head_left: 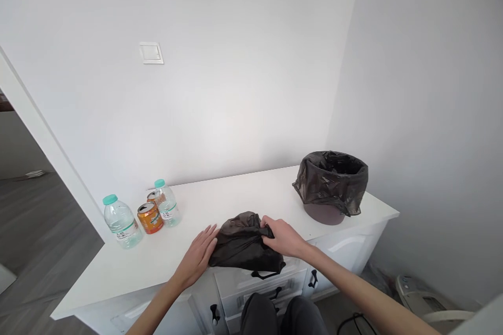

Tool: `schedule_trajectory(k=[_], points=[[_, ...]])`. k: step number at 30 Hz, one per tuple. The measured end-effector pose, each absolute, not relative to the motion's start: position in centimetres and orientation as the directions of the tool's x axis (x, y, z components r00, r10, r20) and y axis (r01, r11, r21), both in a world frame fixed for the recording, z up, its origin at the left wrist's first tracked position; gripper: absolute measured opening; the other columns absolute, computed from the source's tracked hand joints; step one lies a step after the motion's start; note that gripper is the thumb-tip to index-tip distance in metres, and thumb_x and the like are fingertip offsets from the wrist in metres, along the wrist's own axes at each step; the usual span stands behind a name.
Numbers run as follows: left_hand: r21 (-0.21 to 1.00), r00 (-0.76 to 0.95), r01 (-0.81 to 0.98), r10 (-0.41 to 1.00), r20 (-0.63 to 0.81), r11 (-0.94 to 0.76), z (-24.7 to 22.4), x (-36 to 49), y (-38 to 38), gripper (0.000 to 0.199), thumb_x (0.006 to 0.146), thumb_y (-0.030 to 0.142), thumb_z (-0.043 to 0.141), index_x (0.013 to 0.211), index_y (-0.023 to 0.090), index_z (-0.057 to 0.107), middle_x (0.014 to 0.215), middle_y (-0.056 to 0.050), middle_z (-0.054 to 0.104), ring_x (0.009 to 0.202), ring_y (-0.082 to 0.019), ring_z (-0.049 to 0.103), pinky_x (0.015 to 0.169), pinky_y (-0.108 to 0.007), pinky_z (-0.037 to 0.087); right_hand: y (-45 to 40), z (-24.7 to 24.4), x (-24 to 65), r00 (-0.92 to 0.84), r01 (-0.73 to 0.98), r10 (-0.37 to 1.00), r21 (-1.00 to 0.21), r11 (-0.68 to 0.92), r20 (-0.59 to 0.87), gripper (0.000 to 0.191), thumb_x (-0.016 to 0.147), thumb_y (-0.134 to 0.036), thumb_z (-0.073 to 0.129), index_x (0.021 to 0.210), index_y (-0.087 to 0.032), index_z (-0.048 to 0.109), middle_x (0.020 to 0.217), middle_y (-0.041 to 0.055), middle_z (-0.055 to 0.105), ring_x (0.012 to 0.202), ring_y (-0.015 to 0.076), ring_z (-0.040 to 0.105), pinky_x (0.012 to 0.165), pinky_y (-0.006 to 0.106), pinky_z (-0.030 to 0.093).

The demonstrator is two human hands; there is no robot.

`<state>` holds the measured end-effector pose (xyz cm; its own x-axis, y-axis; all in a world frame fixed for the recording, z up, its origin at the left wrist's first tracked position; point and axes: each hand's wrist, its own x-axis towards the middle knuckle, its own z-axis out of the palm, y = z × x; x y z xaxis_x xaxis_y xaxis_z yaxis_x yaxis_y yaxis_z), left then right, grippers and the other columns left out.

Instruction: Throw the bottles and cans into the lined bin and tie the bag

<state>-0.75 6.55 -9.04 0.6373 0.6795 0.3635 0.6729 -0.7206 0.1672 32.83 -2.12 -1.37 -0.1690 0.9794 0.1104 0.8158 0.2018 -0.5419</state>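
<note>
A crumpled black plastic bag (pixel 239 246) lies at the front edge of the white cabinet top, partly hanging over it. My left hand (pixel 200 250) rests flat beside its left end, fingers stretched out and the fingertips touching or very near the plastic. At the bag's upper right, my right hand (pixel 282 235) pinches a gathered part between thumb and fingers. What lies inside the bag, if anything, is hidden.
A bin (pixel 324 213) lined with a black bag stands at the right. Two clear bottles, one large (pixel 124 230) and one smaller (pixel 168 207), stand at the left with two orange cans (pixel 150 218). Drawer handles (pixel 313 278) jut out below the cabinet top (pixel 220 193).
</note>
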Motion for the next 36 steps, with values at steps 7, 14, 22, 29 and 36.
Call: schedule_trajectory(k=[7,14,22,29,36], points=[[0.192,0.526,0.766,0.770,0.362,-0.613,-9.8,1.3,6.9,0.050,0.108,0.045,0.038,0.149,0.021,0.052,0.158,-0.010,0.051,0.149,-0.026,0.043,0.121,-0.051,0.040,1.5,-0.3,38.0,0.105,0.929,0.970,-0.369,-0.016,0.221,0.038,0.092,-0.014,0.050,0.130,-0.016,0.055,0.123,0.0191,0.067,0.117,0.0333,0.060,0.094,0.042,0.042],[0.204,0.472,0.788,0.782,0.406,-0.581,-10.6,1.3,6.8,0.046,0.106,0.046,0.041,0.144,0.024,0.054,0.156,-0.008,0.055,0.147,-0.026,0.046,0.119,-0.050,0.044,-0.2,-6.7,33.4,-0.037,0.941,0.885,-0.281,0.187,0.465,0.051,0.096,-0.018,0.048,0.147,-0.021,0.049,0.156,0.0139,0.048,0.146,0.0344,0.039,0.119,0.055,0.031],[0.192,0.462,0.798,0.785,0.413,-0.571,-10.3,1.9,6.6,0.044,0.106,0.045,0.041,0.142,0.025,0.057,0.154,-0.006,0.056,0.146,-0.026,0.048,0.119,-0.049,0.044,7.9,-2.4,38.9,0.165,0.959,0.972,-0.255,-0.120,0.164,0.054,0.098,-0.022,0.052,0.151,-0.013,0.045,0.152,0.0189,0.052,0.140,0.0291,0.049,0.111,0.039,0.040],[0.247,0.450,0.776,0.784,0.429,-0.580,-10.6,1.4,6.5,0.039,0.104,0.042,0.045,0.138,0.027,0.057,0.152,-0.008,0.057,0.144,-0.028,0.051,0.118,-0.052,0.044,9.3,-1.5,39.3,0.061,0.975,0.998,-0.212,-0.063,-0.016,0.031,0.077,-0.020,0.078,0.107,-0.016,0.071,0.110,0.0147,0.072,0.109,0.0324,0.066,0.085,0.036,0.050],[0.510,0.297,0.645,0.802,0.518,-0.569,-4.3,6.9,7.4,0.076,0.094,0.050,0.064,0.155,0.026,0.025,0.159,-0.018,0.042,0.148,-0.033,0.043,0.118,-0.057,0.039,2.5,3.8,37.6,-0.261,0.940,0.830,-0.066,0.335,0.492,0.025,0.088,-0.009,0.062,0.111,-0.020,0.059,0.114,0.0097,0.066,0.102,0.0258,0.061,0.084,0.036,0.048]])
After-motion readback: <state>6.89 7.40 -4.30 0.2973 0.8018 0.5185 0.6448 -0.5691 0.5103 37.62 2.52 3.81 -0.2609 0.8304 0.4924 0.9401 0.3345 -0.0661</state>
